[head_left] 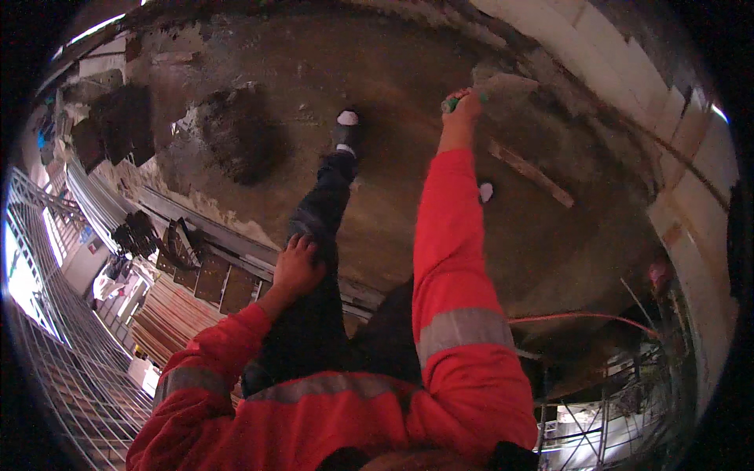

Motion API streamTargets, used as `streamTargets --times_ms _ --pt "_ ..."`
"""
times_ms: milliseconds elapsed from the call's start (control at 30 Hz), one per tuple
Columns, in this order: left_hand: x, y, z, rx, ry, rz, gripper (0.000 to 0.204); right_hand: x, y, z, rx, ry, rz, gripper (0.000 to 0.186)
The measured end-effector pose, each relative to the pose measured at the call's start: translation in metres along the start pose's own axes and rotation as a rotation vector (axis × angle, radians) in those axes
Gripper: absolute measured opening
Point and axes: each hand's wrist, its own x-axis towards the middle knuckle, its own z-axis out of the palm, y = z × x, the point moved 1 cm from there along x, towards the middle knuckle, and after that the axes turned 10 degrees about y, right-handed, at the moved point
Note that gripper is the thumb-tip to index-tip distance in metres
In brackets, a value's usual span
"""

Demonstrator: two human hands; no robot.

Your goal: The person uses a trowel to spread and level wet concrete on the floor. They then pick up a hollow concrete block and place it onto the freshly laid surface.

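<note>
The right hand (463,104) was closed around a green-handled trowel (450,104) at one o'clock, the left hand (299,264) rested loosely on a knee (327,228) near nine, and smoothing the floor (389,184) seemed in hand, the next stroke likely calling for even pressure.

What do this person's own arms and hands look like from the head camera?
Both arms wear long, bright red sleeves: the left sleeve and right sleeve each carry a wide grey band around the arm. The left hand and right hand are bare, with no gloves. Finer sleeve details are too dim to tell.
</note>
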Motion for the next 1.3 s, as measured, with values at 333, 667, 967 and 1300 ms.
streamTargets --times_ms 333,667,967,1300 --pt "0.024 -0.097 -0.048 -0.228 -0.006 0.045 0.038 0.0 0.076 0.077 -0.71 -0.322 -0.069 0.021" --pt "0.03 -0.147 -0.07 -0.425 0.088 -0.007 0.04 -0.031 0.129 0.265 -1.584 -0.647 -0.358 0.02" --pt "0.036 -0.178 -0.079 -0.55 0.123 -0.052 0.043 -0.101 0.231 0.43 -1.695 -0.897 -0.345 0.017" --pt "0.005 -0.167 -0.057 -0.635 0.1 -0.142 0.045 -0.102 0.18 0.329 -1.428 -0.974 0.006 0.021"
